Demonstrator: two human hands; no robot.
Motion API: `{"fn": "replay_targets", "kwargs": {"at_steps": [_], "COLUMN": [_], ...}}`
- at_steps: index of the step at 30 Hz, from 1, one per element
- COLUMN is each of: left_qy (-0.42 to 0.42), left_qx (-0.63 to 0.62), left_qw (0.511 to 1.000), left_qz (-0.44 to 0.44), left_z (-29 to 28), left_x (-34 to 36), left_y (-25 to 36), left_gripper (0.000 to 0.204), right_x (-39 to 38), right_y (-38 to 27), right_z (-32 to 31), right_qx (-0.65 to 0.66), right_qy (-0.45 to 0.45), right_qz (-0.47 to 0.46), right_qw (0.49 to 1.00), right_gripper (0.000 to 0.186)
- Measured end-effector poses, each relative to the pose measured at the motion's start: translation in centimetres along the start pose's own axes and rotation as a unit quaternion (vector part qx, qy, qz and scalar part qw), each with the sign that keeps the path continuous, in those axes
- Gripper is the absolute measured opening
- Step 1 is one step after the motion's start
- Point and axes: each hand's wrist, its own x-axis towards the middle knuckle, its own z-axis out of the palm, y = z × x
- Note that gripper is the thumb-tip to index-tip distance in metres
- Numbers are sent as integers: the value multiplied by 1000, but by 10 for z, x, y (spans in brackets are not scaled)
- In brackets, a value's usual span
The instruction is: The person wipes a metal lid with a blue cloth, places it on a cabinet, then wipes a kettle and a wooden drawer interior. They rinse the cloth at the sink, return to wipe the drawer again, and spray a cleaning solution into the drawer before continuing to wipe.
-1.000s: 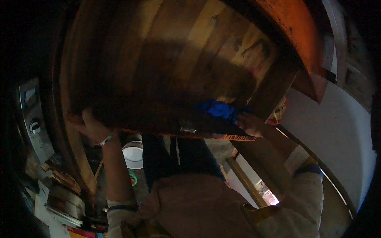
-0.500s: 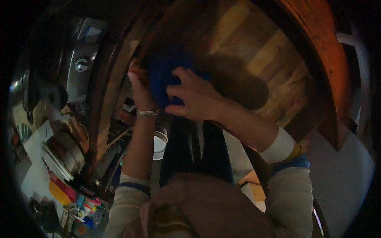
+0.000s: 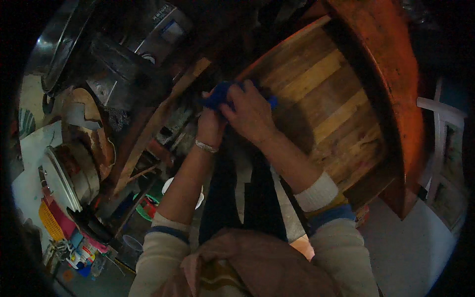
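A bunched blue cloth point(image 3: 216, 97) is between my two hands, above the left edge of a striped wooden panel point(image 3: 316, 94). My left hand point(image 3: 211, 123) closes on the cloth from below and to the left; its fingers are partly covered by the cloth. From the right, my right hand point(image 3: 250, 113) grips the same cloth with bent fingers. A blue end of it sticks out beyond my right hand. The picture is dark, so the cloth's folds are hard to make out.
An orange-brown curved wooden rim point(image 3: 381, 59) borders the panel on the right. At left stand a round lidded pot point(image 3: 74, 173), a yellow basket point(image 3: 51, 218) and assorted small items. A long wooden beam point(image 3: 163, 119) runs diagonally left of my hands. A white bucket point(image 3: 168, 186) sits below my left forearm.
My hands have come closer together, and the blue cloth is gathered smaller between them. The view has shifted, so more of the striped panel shows to the right of my hands.
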Motion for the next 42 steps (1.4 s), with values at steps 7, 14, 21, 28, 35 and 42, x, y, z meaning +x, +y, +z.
{"fn": "replay_targets", "kwargs": {"at_steps": [7,14,21,28,35,42], "left_qy": [68,70,107,3,76,65], "left_qx": [146,201,264,336,340,326], "left_qw": [983,959,932,924,908,918], "left_qz": [91,187,222,181,232,216], "left_z": [6,12,16,-6,2,2], "left_x": [5,12,17,11,17,16], "left_y": [-10,-28,-26,-11,-26,-23], "left_gripper": [48,39,37,40,34,33], "right_x": [67,116,46,-121,-125,79], "right_y": [-7,103,126,206,321,207], "right_z": [-24,-133,11,-111,-241,-95], "right_qx": [-103,-251,-103,-316,-300,-381], "right_qy": [156,215,-16,70,43,190], "right_qz": [-29,167,124,33,587,150], "right_qw": [982,929,987,946,750,892], "right_gripper": [18,32,30,25,49,45]}}
